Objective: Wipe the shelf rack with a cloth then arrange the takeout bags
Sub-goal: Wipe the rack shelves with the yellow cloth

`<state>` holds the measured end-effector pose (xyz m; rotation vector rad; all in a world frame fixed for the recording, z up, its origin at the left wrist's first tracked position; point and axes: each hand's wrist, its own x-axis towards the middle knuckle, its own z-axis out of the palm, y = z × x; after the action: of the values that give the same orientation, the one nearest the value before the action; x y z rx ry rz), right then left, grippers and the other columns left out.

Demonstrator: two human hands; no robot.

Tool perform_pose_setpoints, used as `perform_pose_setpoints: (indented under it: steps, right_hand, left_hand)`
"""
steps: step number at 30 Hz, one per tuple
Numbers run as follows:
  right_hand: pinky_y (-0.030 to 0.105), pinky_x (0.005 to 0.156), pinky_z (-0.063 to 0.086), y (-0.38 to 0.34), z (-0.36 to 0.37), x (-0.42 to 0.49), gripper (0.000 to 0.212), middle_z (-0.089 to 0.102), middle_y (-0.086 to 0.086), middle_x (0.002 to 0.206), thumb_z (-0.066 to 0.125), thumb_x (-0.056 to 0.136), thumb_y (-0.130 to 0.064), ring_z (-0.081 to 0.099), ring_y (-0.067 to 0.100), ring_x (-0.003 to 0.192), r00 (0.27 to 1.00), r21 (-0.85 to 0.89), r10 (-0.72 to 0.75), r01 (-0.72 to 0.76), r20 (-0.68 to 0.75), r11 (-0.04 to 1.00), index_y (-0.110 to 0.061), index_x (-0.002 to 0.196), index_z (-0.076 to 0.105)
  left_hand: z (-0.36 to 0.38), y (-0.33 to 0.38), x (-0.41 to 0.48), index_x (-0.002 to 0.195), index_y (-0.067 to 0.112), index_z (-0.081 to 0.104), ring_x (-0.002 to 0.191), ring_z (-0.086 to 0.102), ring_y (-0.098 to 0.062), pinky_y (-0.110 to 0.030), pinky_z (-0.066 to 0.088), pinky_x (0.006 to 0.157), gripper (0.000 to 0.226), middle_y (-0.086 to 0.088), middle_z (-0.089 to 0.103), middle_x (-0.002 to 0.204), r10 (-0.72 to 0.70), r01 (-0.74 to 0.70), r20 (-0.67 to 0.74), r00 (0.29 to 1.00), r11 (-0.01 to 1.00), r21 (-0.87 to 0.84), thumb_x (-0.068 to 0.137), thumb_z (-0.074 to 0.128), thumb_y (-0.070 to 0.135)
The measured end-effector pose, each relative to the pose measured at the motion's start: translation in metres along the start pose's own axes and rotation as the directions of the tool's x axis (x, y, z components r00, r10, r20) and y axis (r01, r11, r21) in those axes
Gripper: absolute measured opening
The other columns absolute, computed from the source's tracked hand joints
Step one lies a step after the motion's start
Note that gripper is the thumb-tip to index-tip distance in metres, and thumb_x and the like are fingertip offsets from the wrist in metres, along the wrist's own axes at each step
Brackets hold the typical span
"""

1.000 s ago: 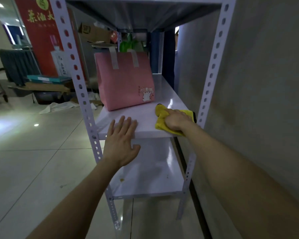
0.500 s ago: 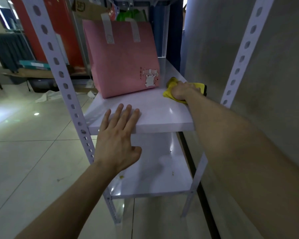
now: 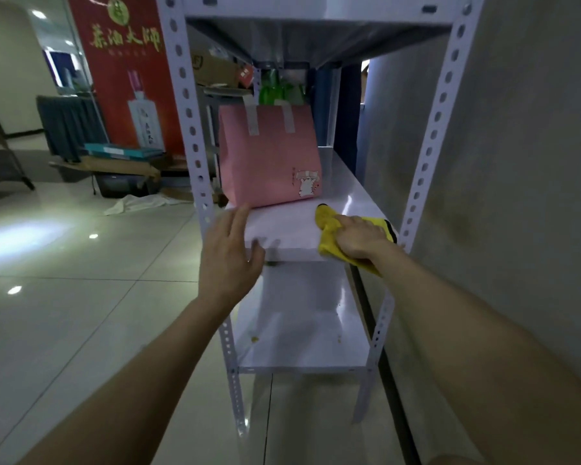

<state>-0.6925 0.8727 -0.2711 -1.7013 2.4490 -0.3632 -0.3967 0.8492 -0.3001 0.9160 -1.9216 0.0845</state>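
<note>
The right hand (image 3: 359,236) presses the yellow cloth (image 3: 327,223) on the middle shelf (image 3: 289,229), just right of the frame's middle, its fingers laid flat over it. The left hand (image 3: 230,250) rests open on the shelf's front edge. A good wipe should push firmly into the corners and go round the pink bag (image 3: 269,162) behind.

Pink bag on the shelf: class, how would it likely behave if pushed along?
The pink bag stands tall and upright, so a high push may tip it. The glossy shelf probably lets it slide easily. Its flat sides suggest some stiffness.
</note>
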Motion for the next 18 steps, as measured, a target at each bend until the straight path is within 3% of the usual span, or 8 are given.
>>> perform_pose_setpoints:
  steps: [2,3,6,8,11,14,16,18]
  right_hand:
    - [0.055,0.127,0.022,-0.014,0.003,0.0,0.07,0.036,0.005,0.17,0.02,0.103,-0.065,0.036,0.034,0.153,1.0,-0.012,-0.019,0.019,0.01,1.0,-0.039,0.168,0.022]
    - [0.055,0.127,0.022,-0.026,0.006,-0.001,0.071,0.035,0.004,0.171,0.021,0.103,-0.066,0.035,0.033,0.153,0.999,-0.012,-0.047,0.047,0.026,0.999,-0.038,0.168,0.022]
    - [0.055,0.127,0.02,-0.076,0.021,-0.001,0.072,0.032,0.004,0.172,0.021,0.102,-0.065,0.033,0.031,0.155,0.988,-0.008,-0.139,0.14,0.061,0.99,-0.038,0.169,0.021]
    - [0.056,0.127,0.02,-0.114,0.029,0.001,0.072,0.031,0.004,0.172,0.022,0.102,-0.064,0.032,0.032,0.156,0.979,-0.01,-0.187,0.188,0.076,0.982,-0.037,0.169,0.019]
    - [0.058,0.125,0.023,-0.169,0.042,0.002,0.075,0.032,0.005,0.171,0.028,0.098,-0.063,0.034,0.033,0.155,0.953,-0.039,-0.289,0.293,0.09,0.955,-0.037,0.168,0.022]
    - [0.057,0.118,0.033,-0.2,0.052,0.001,0.063,0.047,0.009,0.16,0.027,0.098,-0.048,0.043,0.034,0.145,0.931,-0.062,-0.356,0.361,0.076,0.93,-0.029,0.155,0.045]
    - [0.055,0.118,0.034,-0.2,0.053,0.004,0.055,0.049,0.008,0.158,0.03,0.102,-0.04,0.045,0.033,0.144,0.932,-0.04,-0.356,0.359,0.068,0.933,-0.028,0.152,0.049]
    - [0.053,0.12,0.034,-0.19,0.049,0.003,0.054,0.047,0.006,0.162,0.031,0.105,-0.036,0.044,0.032,0.147,0.932,-0.018,-0.358,0.359,0.053,0.933,-0.031,0.157,0.045]
  left_hand:
    - [-0.022,-0.014,0.013,0.159,0.019,0.041,0.132,0.049,-0.025,-0.041,0.042,0.114,0.063,-0.005,0.05,0.145,-0.071,0.081,-0.252,0.965,0.996,0.027,0.101,0.063,0.029]
    - [-0.031,-0.022,0.022,0.162,0.019,0.038,0.135,0.047,-0.024,-0.041,0.042,0.116,0.064,-0.006,0.048,0.148,-0.122,0.128,-0.296,0.947,0.992,0.002,0.104,0.062,0.03]
    - [-0.047,-0.041,0.048,0.174,0.028,0.012,0.152,0.042,-0.024,-0.047,0.044,0.122,0.088,-0.005,0.036,0.17,-0.248,0.227,-0.095,0.964,0.954,-0.195,0.106,0.069,0.028]
    - [-0.048,-0.047,0.057,0.172,0.041,-0.004,0.154,0.045,-0.029,-0.05,0.047,0.118,0.102,-0.004,0.033,0.176,-0.213,0.226,0.079,0.974,0.946,-0.234,0.105,0.071,0.024]
    - [-0.043,-0.05,0.057,0.16,0.065,-0.012,0.154,0.047,-0.032,-0.053,0.052,0.115,0.106,-0.001,0.029,0.178,-0.178,0.191,0.074,0.981,0.951,-0.241,0.107,0.065,0.016]
    - [-0.031,-0.059,0.053,0.157,0.072,-0.011,0.13,0.068,-0.032,-0.05,0.065,0.087,0.107,-0.001,0.04,0.173,-0.181,0.181,0.02,0.983,0.962,-0.207,0.106,0.058,0.009]
    - [-0.024,-0.064,0.054,0.158,0.071,-0.014,0.115,0.074,-0.033,-0.036,0.06,0.067,0.111,-0.005,0.046,0.169,-0.199,0.195,-0.002,0.98,0.966,-0.171,0.104,0.059,0.006]
    - [-0.021,-0.062,0.054,0.159,0.067,-0.018,0.116,0.073,-0.033,-0.026,0.051,0.061,0.111,-0.003,0.041,0.172,-0.201,0.194,-0.031,0.979,0.969,-0.154,0.104,0.06,0.01]
